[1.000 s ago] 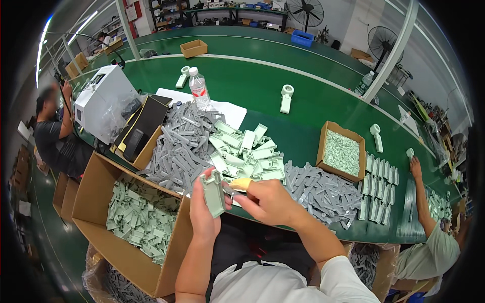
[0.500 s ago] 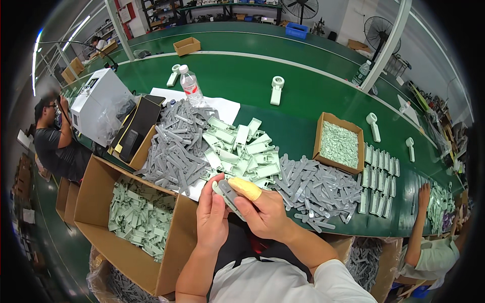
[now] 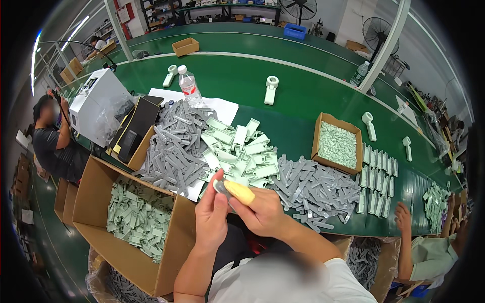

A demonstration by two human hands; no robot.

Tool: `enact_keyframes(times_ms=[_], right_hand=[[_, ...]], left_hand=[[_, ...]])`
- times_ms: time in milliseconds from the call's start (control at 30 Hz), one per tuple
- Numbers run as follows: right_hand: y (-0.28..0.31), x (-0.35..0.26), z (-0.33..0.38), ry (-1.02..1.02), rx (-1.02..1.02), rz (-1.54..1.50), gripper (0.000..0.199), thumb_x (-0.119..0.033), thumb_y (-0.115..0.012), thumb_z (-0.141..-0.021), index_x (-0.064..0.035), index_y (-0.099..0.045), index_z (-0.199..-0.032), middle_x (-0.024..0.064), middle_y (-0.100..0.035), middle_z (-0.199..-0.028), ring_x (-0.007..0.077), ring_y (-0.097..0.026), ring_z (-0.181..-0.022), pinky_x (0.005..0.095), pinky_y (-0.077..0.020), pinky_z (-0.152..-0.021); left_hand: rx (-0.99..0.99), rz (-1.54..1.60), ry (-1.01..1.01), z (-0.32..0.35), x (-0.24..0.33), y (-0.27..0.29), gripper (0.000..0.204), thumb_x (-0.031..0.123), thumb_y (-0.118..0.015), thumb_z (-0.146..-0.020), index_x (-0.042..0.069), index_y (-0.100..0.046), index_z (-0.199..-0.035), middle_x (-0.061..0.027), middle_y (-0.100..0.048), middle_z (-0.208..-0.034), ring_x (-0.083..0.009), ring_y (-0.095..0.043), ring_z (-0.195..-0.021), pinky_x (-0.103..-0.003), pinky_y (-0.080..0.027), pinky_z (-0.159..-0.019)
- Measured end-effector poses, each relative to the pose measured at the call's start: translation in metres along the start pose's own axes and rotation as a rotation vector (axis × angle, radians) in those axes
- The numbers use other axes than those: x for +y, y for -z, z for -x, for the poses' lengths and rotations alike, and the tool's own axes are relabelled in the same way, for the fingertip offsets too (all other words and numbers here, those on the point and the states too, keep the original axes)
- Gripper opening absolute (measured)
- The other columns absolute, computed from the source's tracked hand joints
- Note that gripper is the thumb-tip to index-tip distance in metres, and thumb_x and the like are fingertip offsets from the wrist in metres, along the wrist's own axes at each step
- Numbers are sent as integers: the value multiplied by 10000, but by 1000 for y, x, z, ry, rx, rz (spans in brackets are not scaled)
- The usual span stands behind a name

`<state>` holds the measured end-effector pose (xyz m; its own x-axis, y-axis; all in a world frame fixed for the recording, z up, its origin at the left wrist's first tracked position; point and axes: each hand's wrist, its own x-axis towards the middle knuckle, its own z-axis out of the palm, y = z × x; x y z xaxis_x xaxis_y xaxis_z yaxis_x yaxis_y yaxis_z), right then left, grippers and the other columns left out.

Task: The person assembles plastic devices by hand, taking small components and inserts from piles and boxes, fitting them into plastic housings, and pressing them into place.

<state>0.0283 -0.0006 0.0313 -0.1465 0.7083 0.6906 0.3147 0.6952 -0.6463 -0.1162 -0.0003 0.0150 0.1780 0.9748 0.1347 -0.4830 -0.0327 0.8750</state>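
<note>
The green table bends across the whole view, and most of what matters lies along its near edge. Lower left, below that edge, stands an open carton part full of pale green pieces; on the table above it sits a heap of grey strips, then a heap of pale green housings, then a second grey heap — all within easy reach. Further right are a small box of tiny pale parts and a row of finished-looking pieces laid side by side, near another person's hand. At the middle, just in front of the chest, the left hand pinches a small grey part between thumb and fingers, closed on it, while the right hand closes around the same part from the other side, its forefinger in a yellow cot pressing on top. Whether a green housing is also between the palms cannot be told; the fingers hide it. To do this fitting well, I would judge it best to keep the part held level and close to the body, press with the cotted finger squarely along its length rather than at a corner, and let the left thumb brace against the push — a skewed press could bend so thin a strip or leave it half seated.
</note>
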Motion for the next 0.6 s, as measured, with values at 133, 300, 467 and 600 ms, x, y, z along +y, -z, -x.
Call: enact_keyframes(times_ms=[133, 300, 467, 600], right_hand=[[10, 7, -17, 3, -68, 136, 398, -62, -721, -830, 26, -607, -1201, 130, -616, -849, 294, -592, -719, 365, -491, -630], [22, 8, -2, 0, -120, 126, 473, -72, -785, -773, -1, -611, -1207, 95, -624, -850, 258, -580, -712, 350, -478, -612], [24, 6, 6, -6, -90, 197, 497, -78, -811, -733, -3, -619, -1184, 99, -634, -873, 261, -581, -701, 348, -478, -602], [20, 3, 12, -24, -38, 225, 483, -62, -797, -730, 8, -621, -1174, 101, -626, -884, 266, -578, -723, 359, -482, -619]], left_hand=[[87, 100, 36, -18, 3, 0, 451, 199, -456, -1057, 39, -344, -1463, -72, -568, -1255, -149, -593, -1068, -285, -502, -898], [55, 74, 105, -18, 9, -3, 579, 100, -554, -990, 55, -268, -1490, -158, -564, -1252, -222, -599, -1082, -325, -516, -904], [-36, 108, 168, -18, 0, 1, 764, 41, -678, -895, 53, -214, -1502, -203, -561, -1226, -239, -607, -1093, -369, -546, -906], [-14, 126, 143, -16, -3, -4, 756, 32, -673, -899, 59, -219, -1503, -208, -568, -1225, -241, -607, -1105, -366, -548, -901]])
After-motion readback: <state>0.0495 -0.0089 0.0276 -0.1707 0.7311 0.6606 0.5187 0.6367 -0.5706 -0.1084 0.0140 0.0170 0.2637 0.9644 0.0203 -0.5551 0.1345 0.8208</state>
